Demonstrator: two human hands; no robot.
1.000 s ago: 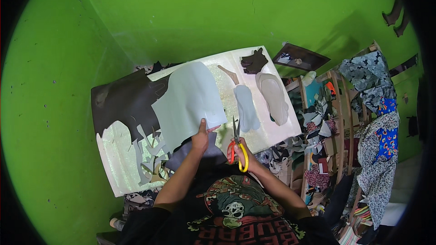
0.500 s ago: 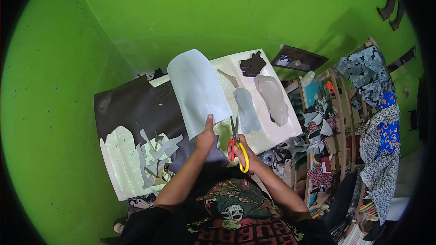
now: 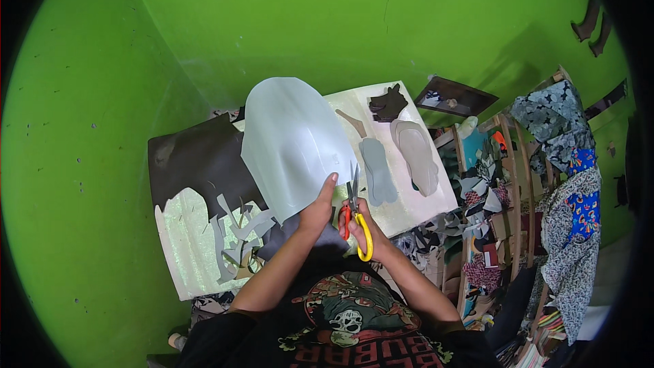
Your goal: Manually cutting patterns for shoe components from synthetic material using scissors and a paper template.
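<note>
My left hand (image 3: 319,208) pinches the near right edge of a large pale grey, curling sheet (image 3: 293,143), thumb on top. Its fingers underneath are hidden. In my right hand (image 3: 361,226) is a pair of scissors (image 3: 353,194) with one red and one yellow handle loop. The blades point away from me, slightly parted, beside the sheet's right corner. Beyond them on the table lie grey insole-shaped pieces (image 3: 379,170) and a stack of beige sole-shaped pieces (image 3: 415,157).
Dark brown leather-like material (image 3: 197,163) covers the table's left, with grey offcuts (image 3: 238,232) in front. A brown scrap (image 3: 387,103) lies at the far edge of the pale table top (image 3: 436,201). Wooden shelves (image 3: 507,163) crammed with scraps and draped fabric (image 3: 569,266) stand at right.
The sheet has turned and bowed more, showing a wider face, its lower edge swung left. My left hand has shifted slightly right, closer to the scissors, whose blades are a little more parted.
</note>
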